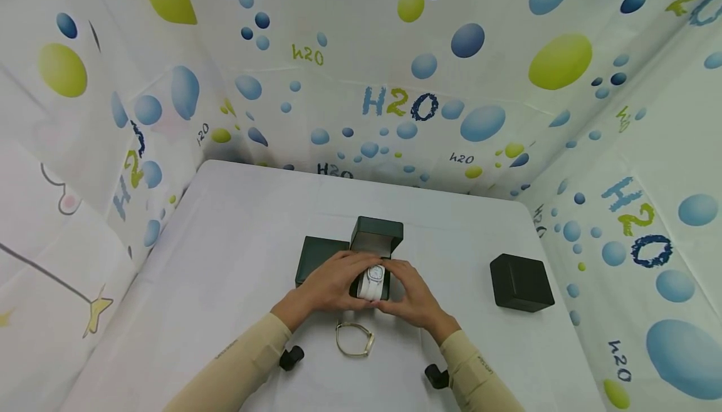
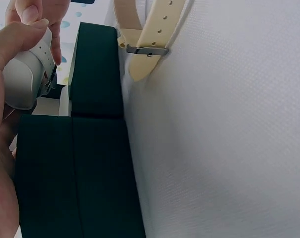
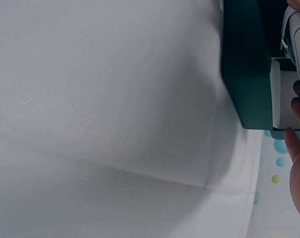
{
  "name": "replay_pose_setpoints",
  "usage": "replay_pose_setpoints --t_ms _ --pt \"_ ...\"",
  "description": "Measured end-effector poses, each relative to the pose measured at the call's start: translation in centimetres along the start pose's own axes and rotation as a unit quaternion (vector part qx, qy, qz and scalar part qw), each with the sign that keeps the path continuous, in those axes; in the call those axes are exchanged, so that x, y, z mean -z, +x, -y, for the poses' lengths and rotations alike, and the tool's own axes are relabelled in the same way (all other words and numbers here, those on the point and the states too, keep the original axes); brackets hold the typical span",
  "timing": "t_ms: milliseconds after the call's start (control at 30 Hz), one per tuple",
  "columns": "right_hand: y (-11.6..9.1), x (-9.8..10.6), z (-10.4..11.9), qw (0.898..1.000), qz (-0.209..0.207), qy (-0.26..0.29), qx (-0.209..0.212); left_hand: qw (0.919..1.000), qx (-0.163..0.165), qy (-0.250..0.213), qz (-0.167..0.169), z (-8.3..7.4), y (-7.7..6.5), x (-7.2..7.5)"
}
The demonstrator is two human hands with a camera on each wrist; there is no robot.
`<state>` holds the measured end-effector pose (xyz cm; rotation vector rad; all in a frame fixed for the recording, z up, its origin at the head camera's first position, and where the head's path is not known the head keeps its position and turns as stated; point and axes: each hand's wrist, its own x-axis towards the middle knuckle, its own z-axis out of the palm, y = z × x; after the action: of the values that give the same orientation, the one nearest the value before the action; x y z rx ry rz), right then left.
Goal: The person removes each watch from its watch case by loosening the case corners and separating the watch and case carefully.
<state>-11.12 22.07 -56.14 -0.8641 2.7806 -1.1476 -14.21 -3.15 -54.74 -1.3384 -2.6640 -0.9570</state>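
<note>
A white-strapped watch (image 1: 373, 277) wrapped round a pale cushion is held between both hands, over the base of an open dark green watch box (image 1: 376, 234). My left hand (image 1: 337, 280) grips the cushion from the left, thumb at its near end. From the right, my right hand (image 1: 414, 296) holds it too, with thumb and fingers at its two ends. In the left wrist view the watch cushion (image 2: 22, 82) sits above the box's rim. The right wrist view shows the box's pale lining (image 3: 288, 99) beneath the cushion. Part of the base is hidden by the hands.
A second green box (image 1: 317, 256), closed, lies left of the open one, partly behind my left hand. Nearer me rests another watch (image 1: 354, 340) with a cream strap, its loop buckled. A black box (image 1: 521, 282) stands at the right of the white table (image 1: 242, 211).
</note>
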Motion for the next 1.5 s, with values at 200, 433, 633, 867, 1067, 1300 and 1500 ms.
replay_pose_setpoints --t_ms 200,433,633,867,1067,1300,1500 --pt "0.0 0.5 0.6 1.0 0.007 -0.005 0.001 0.9998 -0.006 -0.017 -0.009 -0.4 0.0 0.4" --pt "-0.3 1.0 0.9 1.0 0.009 -0.013 0.0 0.9996 -0.008 -0.028 -0.005 -0.8 -0.2 0.8" --pt "-0.5 1.1 1.4 1.0 0.008 -0.014 0.007 0.9986 -0.011 -0.052 -0.003 -1.1 -0.5 1.2" --pt "-0.5 1.1 2.0 1.0 0.014 -0.008 0.008 0.9974 -0.016 -0.071 -0.002 -1.2 -0.9 1.4" --pt "-0.5 1.2 2.4 1.0 0.023 -0.003 0.005 0.9934 -0.014 -0.114 0.005 -1.2 -1.2 1.3" --pt "-0.4 1.6 2.5 1.0 0.024 0.002 0.018 0.9886 -0.019 -0.149 0.011 -1.3 -1.1 1.0" --pt "-0.4 1.5 2.5 1.0 0.021 -0.003 0.006 0.9887 -0.002 -0.15 -0.003 -1.2 -1.1 1.0"
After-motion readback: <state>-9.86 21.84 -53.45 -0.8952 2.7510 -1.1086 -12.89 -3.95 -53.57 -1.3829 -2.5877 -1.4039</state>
